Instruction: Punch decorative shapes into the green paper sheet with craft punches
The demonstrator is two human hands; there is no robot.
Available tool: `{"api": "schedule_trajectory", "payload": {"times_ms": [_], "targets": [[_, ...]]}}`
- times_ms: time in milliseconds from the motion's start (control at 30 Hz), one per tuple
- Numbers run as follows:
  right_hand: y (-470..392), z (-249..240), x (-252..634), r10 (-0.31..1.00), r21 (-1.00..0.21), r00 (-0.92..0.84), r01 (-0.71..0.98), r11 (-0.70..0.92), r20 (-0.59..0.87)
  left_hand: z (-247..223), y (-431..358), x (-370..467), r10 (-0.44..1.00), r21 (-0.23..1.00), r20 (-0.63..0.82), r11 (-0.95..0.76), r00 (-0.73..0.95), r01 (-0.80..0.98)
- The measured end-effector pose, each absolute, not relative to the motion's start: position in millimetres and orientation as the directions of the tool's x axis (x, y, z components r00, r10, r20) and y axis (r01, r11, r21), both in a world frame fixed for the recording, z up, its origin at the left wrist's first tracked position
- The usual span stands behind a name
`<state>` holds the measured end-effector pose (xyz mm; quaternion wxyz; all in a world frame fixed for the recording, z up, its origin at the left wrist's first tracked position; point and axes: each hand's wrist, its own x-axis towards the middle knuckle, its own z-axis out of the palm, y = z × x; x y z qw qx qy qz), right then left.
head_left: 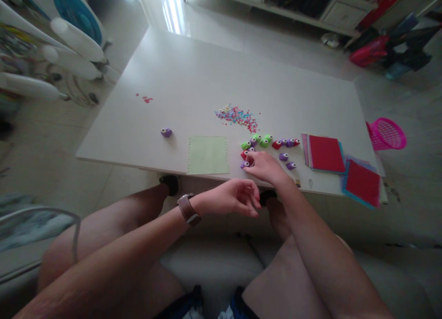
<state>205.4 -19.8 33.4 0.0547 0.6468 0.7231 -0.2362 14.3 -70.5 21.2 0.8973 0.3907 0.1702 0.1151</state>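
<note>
My right hand (265,167) reaches over the table's near edge, thumb and fingers pinched at a small purple figure with a big round eye (245,164). Close beside it sits a red figure (244,154), with green figures (265,141) and more purple ones (283,157) grouped around. Nearer to me, my left hand (238,197) hangs just off the edge, its fingers loosely curled and apart, with nothing visible in it. A pale green sheet with notched sides (208,155) lies flat left of the figures. Alone at the left stands another purple figure (166,132).
Small colourful beads (238,116) are heaped mid-table, and a few red bits (147,99) lie at the far left. Stacks of coloured sheets (326,153) lie at the right, one stack (362,183) overhanging the edge. A pink basket (387,134) stands beyond the table.
</note>
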Motion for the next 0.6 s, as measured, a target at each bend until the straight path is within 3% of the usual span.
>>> {"api": "schedule_trajectory", "payload": {"times_ms": [133, 233, 300, 433, 533, 600], "targets": [[-21.3, 29.5, 200.8, 0.916, -0.360, -0.213, 0.929, 0.082, -0.341, 6.8, -72.2, 13.8, 0.428, 0.939, -0.246, 0.327, 0.870, 0.105], [-22.7, 26.7, 196.4, 0.918, -0.423, -0.256, 0.899, 0.111, -0.303, 7.3, -74.4, 12.9, 0.526, 0.951, -0.218, -0.073, 0.822, 0.299], [-23.2, 25.2, 194.5, 0.922, -0.424, -0.257, 0.898, 0.117, -0.290, 11.0, -73.4, 10.5, 0.601, 0.860, -0.200, -0.270, 0.774, 0.432], [-22.7, 23.6, 194.1, 0.934, -0.361, -0.226, 0.925, 0.117, -0.276, 16.5, -60.0, -3.1, 0.705, 0.643, -0.160, -0.456, 0.691, 0.615], [-22.0, 22.4, 194.6, 0.938, -0.347, -0.235, 0.928, 0.138, -0.253, 18.7, -47.4, -16.3, 0.774, 0.418, -0.160, -0.509, 0.613, 0.752], [-22.0, 22.1, 194.1, 0.937, -0.357, -0.244, 0.923, 0.145, -0.250, 20.6, -43.2, -22.0, 0.798, 0.350, -0.196, -0.486, 0.570, 0.801]]}}
